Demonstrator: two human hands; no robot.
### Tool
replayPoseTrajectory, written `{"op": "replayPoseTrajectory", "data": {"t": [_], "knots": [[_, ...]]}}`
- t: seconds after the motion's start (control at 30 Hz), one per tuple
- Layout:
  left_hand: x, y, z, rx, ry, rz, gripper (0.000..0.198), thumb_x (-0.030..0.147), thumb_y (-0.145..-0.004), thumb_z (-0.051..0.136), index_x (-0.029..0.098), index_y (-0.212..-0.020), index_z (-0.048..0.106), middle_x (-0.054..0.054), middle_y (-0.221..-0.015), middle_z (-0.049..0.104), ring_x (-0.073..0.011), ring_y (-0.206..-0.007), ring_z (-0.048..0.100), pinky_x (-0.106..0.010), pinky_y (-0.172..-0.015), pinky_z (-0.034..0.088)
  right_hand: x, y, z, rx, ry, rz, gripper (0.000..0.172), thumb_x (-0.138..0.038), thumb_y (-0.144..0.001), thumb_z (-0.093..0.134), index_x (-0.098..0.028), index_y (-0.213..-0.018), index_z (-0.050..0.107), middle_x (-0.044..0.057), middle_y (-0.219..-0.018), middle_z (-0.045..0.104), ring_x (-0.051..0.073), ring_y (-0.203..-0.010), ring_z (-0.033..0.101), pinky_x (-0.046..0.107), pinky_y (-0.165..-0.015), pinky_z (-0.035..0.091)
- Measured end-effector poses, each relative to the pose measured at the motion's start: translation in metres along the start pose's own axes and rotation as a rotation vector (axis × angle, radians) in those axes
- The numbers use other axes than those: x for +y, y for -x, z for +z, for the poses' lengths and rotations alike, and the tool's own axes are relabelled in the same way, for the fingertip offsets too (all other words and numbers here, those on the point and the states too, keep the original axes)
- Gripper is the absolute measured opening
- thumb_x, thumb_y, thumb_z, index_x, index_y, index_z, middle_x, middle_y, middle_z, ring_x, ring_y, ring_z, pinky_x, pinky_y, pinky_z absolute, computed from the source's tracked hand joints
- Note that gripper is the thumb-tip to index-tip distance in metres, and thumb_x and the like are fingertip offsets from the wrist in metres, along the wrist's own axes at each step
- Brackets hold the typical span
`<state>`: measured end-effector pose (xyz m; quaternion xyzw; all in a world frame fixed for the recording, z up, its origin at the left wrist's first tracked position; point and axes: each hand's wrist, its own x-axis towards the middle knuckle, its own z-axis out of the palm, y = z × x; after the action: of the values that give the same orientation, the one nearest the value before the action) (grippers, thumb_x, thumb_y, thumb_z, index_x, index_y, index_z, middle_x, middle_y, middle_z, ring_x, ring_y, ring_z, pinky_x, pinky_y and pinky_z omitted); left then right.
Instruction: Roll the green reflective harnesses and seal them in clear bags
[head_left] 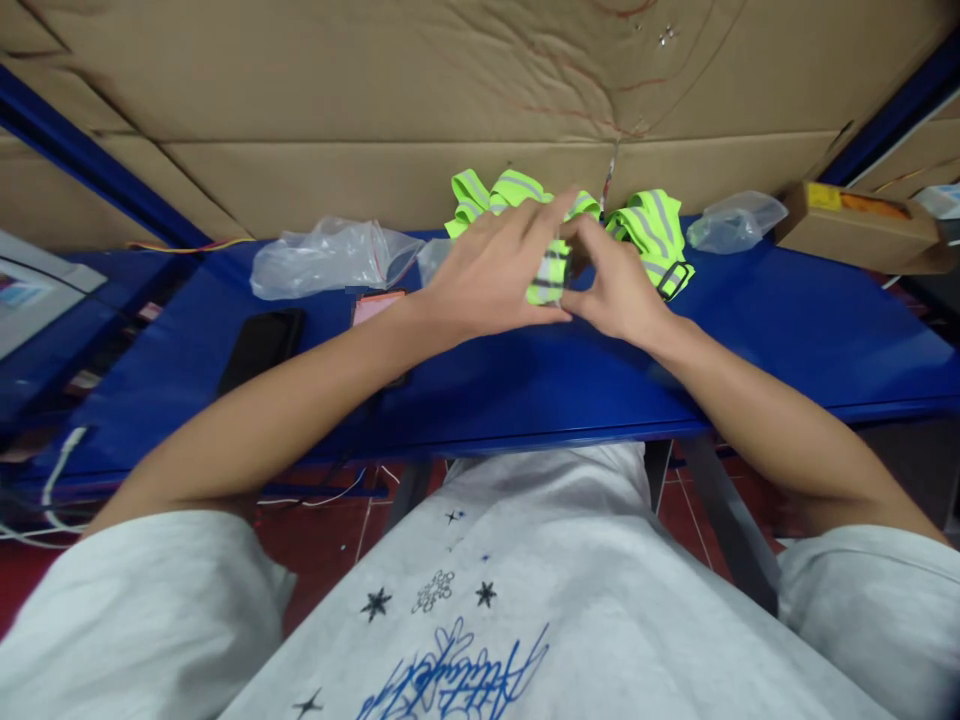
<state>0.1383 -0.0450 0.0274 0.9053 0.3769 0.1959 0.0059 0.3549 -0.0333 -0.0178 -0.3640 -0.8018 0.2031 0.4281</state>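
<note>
My left hand (491, 265) is closed around a small folded bundle of neon-yellow reflective strap (551, 272) with a grey stripe and black bands, perhaps a buckle. Clear plastic seems to cover part of it. My right hand (616, 285) curves in from the other side, thumb and fingers closed on the bundle's right edge. Some fingertips are hidden behind the bundle. Just beyond my hands lie more reflective straps (517, 188), loosely looped. Another pile of straps (651, 228) with a black buckle (675, 280) sits to the right.
Clear plastic bags (330, 260) lie at the back left, and another plastic bag (737, 222) at the back right. A cardboard box (859, 228) stands at the right end. A black phone (262, 345) and a pink-screened device (377, 306) rest on the blue table (525, 395). Cardboard (375, 90) backs it.
</note>
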Motion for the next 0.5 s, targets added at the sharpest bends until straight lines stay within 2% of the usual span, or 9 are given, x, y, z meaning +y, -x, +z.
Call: {"op": "replayPoseTrajectory", "data": {"t": [0.07,0.13,0.2,0.3,0.33,0.4,0.47,0.5], "knots": [[0.006,-0.005,0.001,-0.040,0.000,0.049,0.120,0.046,-0.081,0.093,0.019,-0.178,0.027,-0.020,-0.166,0.055,-0.0474,-0.149,0.055,-0.061,-0.125,0.044,-0.003,0.000,-0.002,-0.142,-0.016,-0.020,0.028,-0.040,-0.080,0.089,-0.023,-0.095,0.071,0.002,-0.087,0.070,0.029,-0.097,0.069,0.049,-0.099,0.062],[0.007,-0.011,-0.002,-0.018,0.030,0.035,0.113,0.044,-0.082,0.091,0.023,-0.176,0.032,-0.016,-0.165,0.057,-0.0446,-0.147,0.059,-0.058,-0.122,0.048,-0.007,-0.003,-0.007,-0.238,-0.118,-0.031,0.024,-0.044,-0.086,0.083,-0.022,-0.090,0.073,0.003,-0.086,0.072,0.027,-0.096,0.070,0.047,-0.097,0.062],[0.006,-0.016,-0.007,0.081,0.059,-0.004,0.106,0.049,-0.083,0.090,0.021,-0.172,0.039,-0.015,-0.167,0.055,-0.0418,-0.149,0.057,-0.054,-0.122,0.049,-0.015,-0.006,-0.011,-0.195,-0.243,-0.023,0.029,-0.051,-0.094,0.075,-0.023,-0.100,0.077,0.004,-0.097,0.077,0.027,-0.107,0.072,0.046,-0.100,0.062],[0.011,-0.016,-0.016,0.221,0.021,-0.027,0.102,0.037,-0.083,0.088,0.009,-0.169,0.040,-0.021,-0.169,0.048,-0.0393,-0.155,0.050,-0.051,-0.129,0.044,-0.029,-0.005,-0.014,-0.080,-0.290,-0.032,0.040,-0.060,-0.097,0.074,-0.024,-0.112,0.080,0.004,-0.109,0.080,0.029,-0.121,0.071,0.048,-0.109,0.060],[0.014,-0.013,-0.018,0.202,-0.011,-0.014,0.107,0.033,-0.081,0.090,0.005,-0.170,0.038,-0.024,-0.166,0.048,-0.0413,-0.154,0.049,-0.053,-0.129,0.043,-0.033,-0.003,-0.014,-0.076,-0.265,-0.036,0.040,-0.061,-0.095,0.077,-0.023,-0.109,0.082,0.004,-0.107,0.080,0.029,-0.120,0.072,0.048,-0.110,0.059],[0.018,-0.006,-0.023,0.056,-0.006,0.063,0.123,0.038,-0.076,0.096,0.008,-0.175,0.029,-0.027,-0.160,0.050,-0.0449,-0.150,0.051,-0.058,-0.126,0.044,-0.039,0.000,-0.014,-0.107,-0.208,-0.035,0.037,-0.058,-0.090,0.085,-0.023,-0.098,0.083,0.002,-0.095,0.080,0.030,-0.113,0.074,0.047,-0.108,0.060],[0.015,0.002,-0.029,-0.103,0.139,0.181,0.136,0.060,-0.077,0.095,0.013,-0.179,0.017,-0.024,-0.159,0.051,-0.0442,-0.149,0.052,-0.057,-0.125,0.045,-0.042,0.003,-0.014,-0.123,-0.182,-0.030,0.032,-0.055,-0.090,0.086,-0.023,-0.090,0.083,0.002,-0.089,0.079,0.029,-0.107,0.076,0.045,-0.105,0.062],[0.010,0.006,-0.032,-0.126,0.213,0.209,0.136,0.071,-0.081,0.087,0.016,-0.180,0.012,-0.022,-0.161,0.051,-0.0409,-0.151,0.052,-0.053,-0.126,0.045,-0.044,0.004,-0.015,-0.120,-0.185,-0.035,0.031,-0.054,-0.091,0.085,-0.023,-0.090,0.084,0.002,-0.091,0.080,0.029,-0.107,0.076,0.045,-0.104,0.063]]}}
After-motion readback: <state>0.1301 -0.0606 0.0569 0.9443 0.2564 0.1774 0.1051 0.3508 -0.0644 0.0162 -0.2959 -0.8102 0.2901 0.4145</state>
